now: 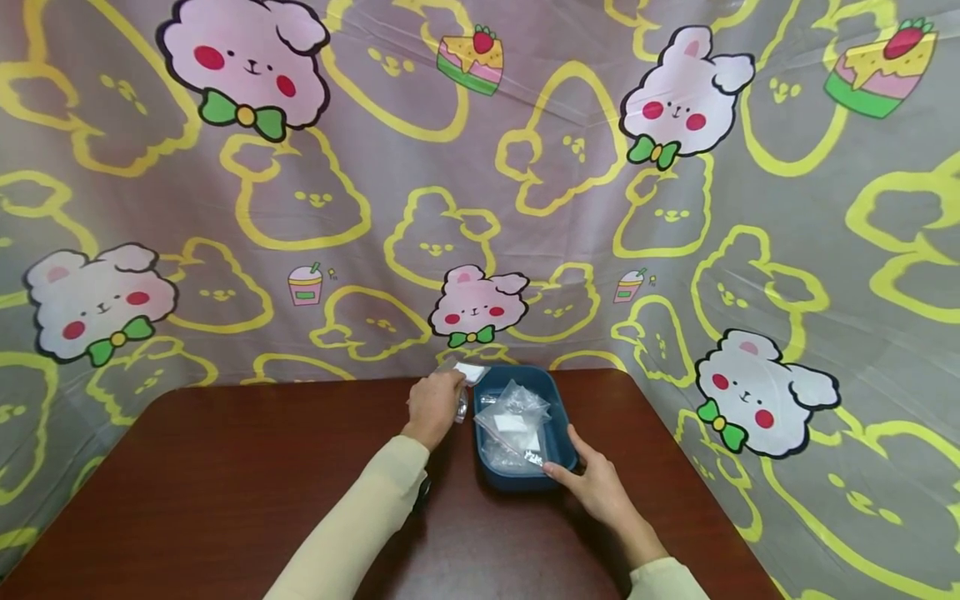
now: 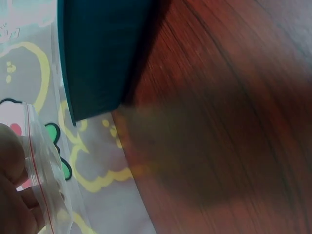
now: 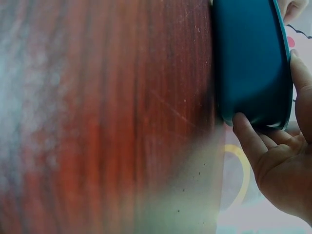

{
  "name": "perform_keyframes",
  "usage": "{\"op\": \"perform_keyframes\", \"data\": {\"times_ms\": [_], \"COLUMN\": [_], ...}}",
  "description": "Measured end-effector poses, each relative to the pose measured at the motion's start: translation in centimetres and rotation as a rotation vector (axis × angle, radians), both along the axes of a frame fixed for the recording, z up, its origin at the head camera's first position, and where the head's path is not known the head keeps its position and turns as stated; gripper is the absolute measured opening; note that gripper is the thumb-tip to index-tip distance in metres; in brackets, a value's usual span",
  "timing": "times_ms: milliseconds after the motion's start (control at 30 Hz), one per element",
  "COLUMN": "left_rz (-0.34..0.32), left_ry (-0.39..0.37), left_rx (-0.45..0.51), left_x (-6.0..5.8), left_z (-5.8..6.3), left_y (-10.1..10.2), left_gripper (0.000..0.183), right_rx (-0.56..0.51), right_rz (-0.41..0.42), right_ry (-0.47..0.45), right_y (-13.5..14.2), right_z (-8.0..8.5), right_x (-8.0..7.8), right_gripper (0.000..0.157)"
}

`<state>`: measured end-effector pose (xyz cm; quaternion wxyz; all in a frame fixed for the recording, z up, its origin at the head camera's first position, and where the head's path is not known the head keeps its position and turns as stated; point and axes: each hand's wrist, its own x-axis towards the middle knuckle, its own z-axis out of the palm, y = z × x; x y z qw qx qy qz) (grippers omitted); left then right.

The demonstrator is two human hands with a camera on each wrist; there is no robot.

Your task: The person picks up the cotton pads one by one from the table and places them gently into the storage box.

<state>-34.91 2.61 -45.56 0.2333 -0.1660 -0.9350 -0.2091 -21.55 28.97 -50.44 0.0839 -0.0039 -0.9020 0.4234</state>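
Observation:
A blue plastic box (image 1: pixel 517 482) stands on the table with clear zip bags (image 1: pixel 512 423) inside, some showing white labels. One bag reaches over its near rim. At the box's left side, my left hand (image 1: pixel 435 408) holds a clear zip bag (image 2: pixel 48 180) with a white label and a red seal line; its contents are hard to make out. My right hand (image 1: pixel 597 483) grips the near right corner of the box, thumb at the rim beside the overhanging bag. In the right wrist view, its fingers (image 3: pixel 249 139) press against the box's outer wall.
The brown wooden table (image 1: pixel 247 492) extends left and in front of the box. A patterned cloth (image 1: pixel 360 192) hangs behind the table and along its sides, close to the box's far end. A small dark object (image 1: pixel 423 492) shows beside the left sleeve.

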Motion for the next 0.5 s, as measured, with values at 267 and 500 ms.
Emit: {"op": "perform_keyframes", "data": {"times_ms": [267, 500], "left_rz": [-0.042, -0.085], "left_ry": [0.068, 0.053], "left_rx": [-0.011, -0.042], "left_x": [0.7, 1.5], "left_z": [0.5, 1.0], "left_y": [2.4, 4.5], "left_gripper": [0.014, 0.012], "right_rx": [-0.013, -0.015], "right_rz": [0.002, 0.006], "right_ry": [-0.003, 0.004], "right_y": [0.2, 0.3], "right_z": [0.0, 0.0], "right_x": [0.1, 0.1], "right_gripper": [0.091, 0.091]}}
